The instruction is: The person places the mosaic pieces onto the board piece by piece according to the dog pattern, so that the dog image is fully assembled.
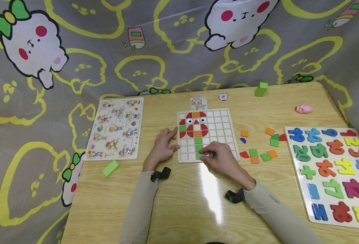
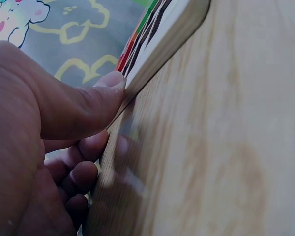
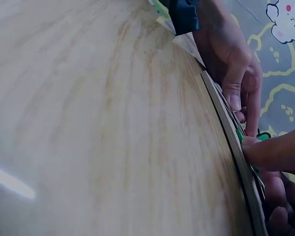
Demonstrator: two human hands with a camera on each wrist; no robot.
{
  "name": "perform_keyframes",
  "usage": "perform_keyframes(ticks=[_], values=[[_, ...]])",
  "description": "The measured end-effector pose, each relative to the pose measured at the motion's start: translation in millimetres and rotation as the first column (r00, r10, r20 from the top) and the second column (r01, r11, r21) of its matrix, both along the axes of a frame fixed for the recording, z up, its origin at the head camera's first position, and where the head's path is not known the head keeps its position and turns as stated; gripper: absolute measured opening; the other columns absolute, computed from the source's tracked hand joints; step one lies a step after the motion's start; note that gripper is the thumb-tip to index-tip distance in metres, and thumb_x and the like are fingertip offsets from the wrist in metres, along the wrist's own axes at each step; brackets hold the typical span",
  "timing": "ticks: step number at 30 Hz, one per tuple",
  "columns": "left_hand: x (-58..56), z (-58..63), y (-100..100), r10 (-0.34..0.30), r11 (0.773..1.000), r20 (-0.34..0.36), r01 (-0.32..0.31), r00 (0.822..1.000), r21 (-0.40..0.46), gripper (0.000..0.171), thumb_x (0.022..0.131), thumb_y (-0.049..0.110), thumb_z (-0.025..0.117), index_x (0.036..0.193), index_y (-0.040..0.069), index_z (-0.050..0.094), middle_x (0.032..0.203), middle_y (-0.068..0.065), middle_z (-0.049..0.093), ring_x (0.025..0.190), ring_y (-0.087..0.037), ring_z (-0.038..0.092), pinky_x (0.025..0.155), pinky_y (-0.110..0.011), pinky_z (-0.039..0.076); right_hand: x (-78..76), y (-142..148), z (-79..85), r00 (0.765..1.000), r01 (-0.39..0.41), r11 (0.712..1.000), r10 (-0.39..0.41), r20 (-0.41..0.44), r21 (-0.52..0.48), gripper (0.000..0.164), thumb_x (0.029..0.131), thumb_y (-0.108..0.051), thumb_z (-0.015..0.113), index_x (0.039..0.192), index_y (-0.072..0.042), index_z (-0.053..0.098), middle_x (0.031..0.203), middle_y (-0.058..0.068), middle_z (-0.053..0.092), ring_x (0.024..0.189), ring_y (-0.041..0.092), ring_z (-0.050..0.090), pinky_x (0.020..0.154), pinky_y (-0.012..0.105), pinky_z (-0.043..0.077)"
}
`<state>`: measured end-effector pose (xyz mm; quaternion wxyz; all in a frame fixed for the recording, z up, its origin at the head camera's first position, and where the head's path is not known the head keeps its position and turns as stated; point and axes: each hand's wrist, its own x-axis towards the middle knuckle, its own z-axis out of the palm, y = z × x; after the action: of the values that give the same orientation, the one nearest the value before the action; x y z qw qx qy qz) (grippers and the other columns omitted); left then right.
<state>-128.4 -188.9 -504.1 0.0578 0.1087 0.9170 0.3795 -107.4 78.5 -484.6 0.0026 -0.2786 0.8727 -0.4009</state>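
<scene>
A wooden grid board (image 1: 222, 130) lies on the table, its squares partly filled with red rounded pieces, orange and green squares and two eye pieces. Along its left edge, my left hand (image 1: 162, 147) rests with thumb and forefinger spread; the left wrist view shows the thumb against the board's side (image 2: 169, 49). My right hand (image 1: 220, 156) has thumb and forefinger on a green square tile (image 1: 198, 155) in the bottom row, at the foot of a green column. In the right wrist view, the right thumb (image 3: 270, 153) overlaps the near rim and partly hides green pieces.
Loose orange squares (image 1: 245, 133), green squares and red and blue rounded pieces lie right of the board. Behind it are a picture card (image 1: 199, 103) and a chip (image 1: 223, 97). A number puzzle (image 1: 315, 162), picture puzzle (image 1: 106, 117), green blocks (image 1: 110, 168) and pink pig (image 1: 304, 108) surround it.
</scene>
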Motion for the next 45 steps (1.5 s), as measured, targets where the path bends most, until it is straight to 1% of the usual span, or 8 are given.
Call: perform_keyframes(ticks=[7,11,15,19,22,27,39,45], values=[[0.7,-0.3,1,0.012,1.000,0.004,-0.013,1.000,0.006,0.074,0.086,0.020,0.072,0.152,0.014,0.039,0.099,0.001,0.047,0.094,-0.017,0.038,0.087,-0.033,0.028,-0.1,7,4.0,0.998,-0.048,0.997,0.051,0.048,-0.057,0.017,0.081,-0.013,0.082,0.097,-0.013,0.078,0.082,-0.005,0.064,0.066,0.007,0.054,0.058,0.022,0.044],[0.6,-0.4,2,0.010,1.000,0.002,-0.010,1.000,0.003,0.073,0.087,0.020,0.071,0.152,0.014,0.039,0.099,0.001,0.047,0.094,-0.017,0.038,0.087,-0.033,0.028,-9.5,32,13.8,0.999,-0.047,0.995,0.047,0.002,-0.087,0.019,0.082,-0.014,0.081,0.100,-0.011,0.077,0.084,-0.005,0.065,0.067,0.008,0.054,0.057,0.022,0.044],[1.1,-0.3,1,0.008,1.000,0.008,-0.008,1.000,-0.007,0.073,0.087,0.020,0.070,0.153,0.015,0.038,0.100,0.001,0.046,0.095,-0.017,0.038,0.087,-0.034,0.028,-30.1,73,27.5,0.993,0.105,0.994,-0.104,-0.057,0.017,0.020,0.082,-0.011,0.080,0.102,-0.009,0.077,0.085,0.001,0.067,0.070,0.013,0.059,0.060,0.026,0.048],[1.9,-0.6,-1,0.015,1.000,0.014,-0.015,1.000,-0.016,0.074,0.087,0.020,0.071,0.153,0.015,0.038,0.100,0.001,0.047,0.097,-0.017,0.039,0.088,-0.034,0.029,-47.4,110,34.4,0.970,0.243,0.956,-0.235,-0.070,0.163,0.027,0.082,-0.008,0.079,0.108,-0.004,0.074,0.090,0.012,0.065,0.075,0.024,0.063,0.068,0.040,0.047],[2.2,-1.0,-2,0.022,1.000,0.011,-0.022,1.000,-0.014,0.075,0.086,0.021,0.072,0.153,0.016,0.038,0.100,0.002,0.047,0.098,-0.016,0.039,0.089,-0.033,0.029,-55.0,127,34.0,0.965,0.260,0.932,-0.263,-0.024,0.253,0.030,0.084,-0.011,0.078,0.112,-0.002,0.072,0.091,0.016,0.062,0.077,0.029,0.061,0.068,0.043,0.041],[1.6,-2.1,0,0.014,1.000,0.003,-0.014,1.000,-0.009,0.075,0.086,0.022,0.072,0.153,0.016,0.038,0.101,0.003,0.047,0.097,-0.016,0.039,0.089,-0.033,0.029,-60.6,137,26.5,0.962,0.218,0.926,-0.256,0.089,0.307,0.030,0.086,-0.016,0.076,0.114,-0.004,0.072,0.090,0.014,0.060,0.078,0.026,0.059,0.068,0.038,0.038],[2.3,-2.1,2,-0.005,1.000,-0.017,0.005,1.000,-0.014,0.075,0.087,0.025,0.072,0.153,0.013,0.038,0.101,0.000,0.047,0.095,-0.017,0.037,0.087,-0.034,0.028,-60.3,132,22.8,0.927,0.300,0.923,-0.342,0.155,0.241,0.024,0.087,-0.016,0.075,0.104,-0.003,0.065,0.093,0.014,0.067,0.081,0.024,0.062,0.068,0.029,0.046],[1.5,0.4,2,-0.005,1.000,-0.006,0.005,1.000,0.001,0.075,0.087,0.024,0.072,0.152,0.013,0.038,0.101,-0.001,0.047,0.097,-0.018,0.037,0.089,-0.036,0.028,-61.0,118,28.4,0.916,0.326,0.942,-0.335,0.220,0.077,0.033,0.093,-0.021,0.068,0.125,-0.015,0.062,0.090,0.010,0.064,0.075,0.022,0.059,0.062,0.026,0.045]])
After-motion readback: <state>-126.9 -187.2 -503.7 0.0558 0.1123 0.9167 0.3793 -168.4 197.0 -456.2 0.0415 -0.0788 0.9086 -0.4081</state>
